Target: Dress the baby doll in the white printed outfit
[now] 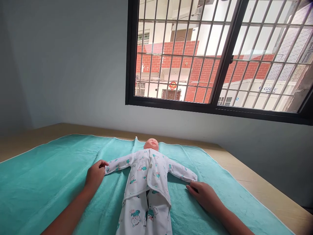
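A baby doll (151,143) lies on its back with its head toward the wall. It wears a white shirt (140,176) with an animal print and matching trousers (135,217). Both sleeves are spread out sideways. My left hand (96,173) pinches the cuff of the sleeve (117,164) on the left. On the other side, my right hand (206,195) has its fingertips closed at the cuff edge of the right-hand sleeve (183,172). The doll's hands are hidden inside the sleeves. One button shows on the shirt front.
A teal blanket (56,169) with soft creases is spread beneath the doll. It covers most of a wooden table (234,160), whose bare edge shows at the right and back. Behind stands a grey wall (73,65) with a black-framed barred window (171,103).
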`<state>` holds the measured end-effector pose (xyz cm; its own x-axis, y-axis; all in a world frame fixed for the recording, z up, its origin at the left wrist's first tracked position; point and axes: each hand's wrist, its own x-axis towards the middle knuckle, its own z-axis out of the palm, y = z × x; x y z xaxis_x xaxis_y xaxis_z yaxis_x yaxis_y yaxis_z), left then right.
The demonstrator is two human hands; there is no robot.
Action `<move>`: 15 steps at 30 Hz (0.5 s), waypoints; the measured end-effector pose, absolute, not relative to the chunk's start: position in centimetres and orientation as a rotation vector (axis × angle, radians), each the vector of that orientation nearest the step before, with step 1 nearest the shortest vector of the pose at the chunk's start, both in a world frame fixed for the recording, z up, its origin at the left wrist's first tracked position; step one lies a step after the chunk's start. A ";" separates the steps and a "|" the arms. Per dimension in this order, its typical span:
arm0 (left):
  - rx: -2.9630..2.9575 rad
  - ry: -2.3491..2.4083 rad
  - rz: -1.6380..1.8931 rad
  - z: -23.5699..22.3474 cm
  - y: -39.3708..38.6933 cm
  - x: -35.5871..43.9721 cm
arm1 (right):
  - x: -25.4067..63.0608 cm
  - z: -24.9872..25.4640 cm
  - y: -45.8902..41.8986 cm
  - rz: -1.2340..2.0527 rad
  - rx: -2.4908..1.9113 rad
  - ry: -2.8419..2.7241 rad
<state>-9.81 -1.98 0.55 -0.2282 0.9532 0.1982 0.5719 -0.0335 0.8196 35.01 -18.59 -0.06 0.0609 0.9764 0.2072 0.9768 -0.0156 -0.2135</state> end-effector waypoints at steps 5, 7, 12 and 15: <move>1.846 1.738 1.311 1.1 -3.3 -8.5 | 35.5 -0.4 -18.9 0.101 -1.919 -1.889; 1.921 1.643 1.214 1.5 -4.5 -6.8 | 35.7 -0.2 -18.9 0.142 -1.834 -1.738; 1.858 1.331 0.837 2.0 -7.8 -2.4 | 35.2 2.6 -16.1 0.447 -1.571 -1.303; 1.749 1.274 0.796 2.2 -8.7 -1.4 | 33.9 4.9 -11.9 0.729 -1.469 -1.119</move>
